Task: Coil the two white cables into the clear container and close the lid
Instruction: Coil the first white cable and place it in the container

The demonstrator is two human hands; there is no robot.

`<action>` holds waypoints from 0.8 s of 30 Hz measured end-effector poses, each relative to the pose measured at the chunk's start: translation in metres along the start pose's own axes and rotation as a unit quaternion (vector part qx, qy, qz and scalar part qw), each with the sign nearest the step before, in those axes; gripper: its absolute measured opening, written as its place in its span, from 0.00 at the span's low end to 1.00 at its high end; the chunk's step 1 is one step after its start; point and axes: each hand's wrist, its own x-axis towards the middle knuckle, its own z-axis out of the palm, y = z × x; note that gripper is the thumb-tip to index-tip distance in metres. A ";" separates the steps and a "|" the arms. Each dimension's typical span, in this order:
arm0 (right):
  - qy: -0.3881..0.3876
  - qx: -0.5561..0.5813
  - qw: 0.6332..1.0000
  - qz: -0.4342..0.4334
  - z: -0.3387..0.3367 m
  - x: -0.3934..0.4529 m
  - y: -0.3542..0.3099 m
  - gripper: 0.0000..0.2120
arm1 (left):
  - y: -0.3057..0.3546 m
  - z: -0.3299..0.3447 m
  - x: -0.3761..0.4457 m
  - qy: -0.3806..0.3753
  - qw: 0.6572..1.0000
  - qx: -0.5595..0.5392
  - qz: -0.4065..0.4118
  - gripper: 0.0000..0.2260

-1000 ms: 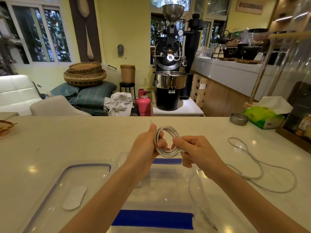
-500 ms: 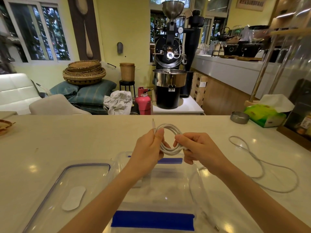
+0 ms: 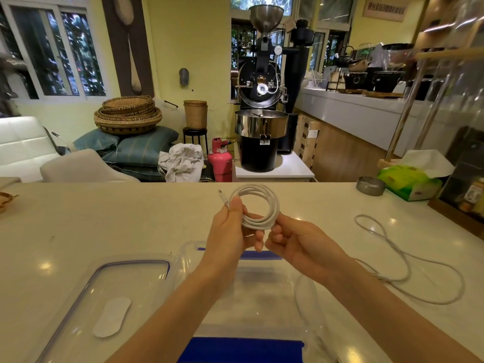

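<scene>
While one white cable (image 3: pixel 258 208) sits coiled mid-frame, pinched by left hand (image 3: pixel 230 231) and right hand (image 3: pixel 296 244) above the open clear container (image 3: pixel 262 292), second cable (image 3: pixel 408 268) sprawls right, lid (image 3: pixel 110 294) lower left. Roughly halfway, I'd say.

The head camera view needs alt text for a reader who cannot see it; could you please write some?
Two bare hands, left hand and right hand, hold a coiled white cable above an open clear container. Its lid lies to the left; a second white cable sprawls uncoiled on the counter.
</scene>
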 end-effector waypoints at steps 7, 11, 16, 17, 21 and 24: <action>0.035 -0.131 0.990 -0.039 -0.003 0.003 0.001 0.08 | -0.001 0.001 -0.001 -0.035 0.998 0.020 -0.039 0.16; -0.022 -0.196 0.976 -0.086 -0.002 -0.003 -0.009 0.12 | -0.001 0.006 -0.003 -0.032 0.997 0.026 -0.063 0.16; -0.110 -0.115 0.987 -0.008 -0.010 0.000 -0.018 0.13 | -0.003 0.007 0.000 -0.020 0.997 0.040 -0.063 0.16; -0.108 -0.080 0.991 0.008 -0.012 0.000 -0.018 0.15 | -0.003 0.007 0.000 -0.018 0.997 0.044 -0.065 0.16; -0.092 -0.090 0.992 -0.011 -0.006 -0.005 -0.019 0.12 | -0.003 0.004 0.000 -0.018 0.995 0.068 -0.065 0.16; -0.019 -0.237 0.969 -0.072 0.002 -0.008 -0.017 0.21 | -0.004 0.003 -0.001 -0.022 0.993 0.102 -0.062 0.15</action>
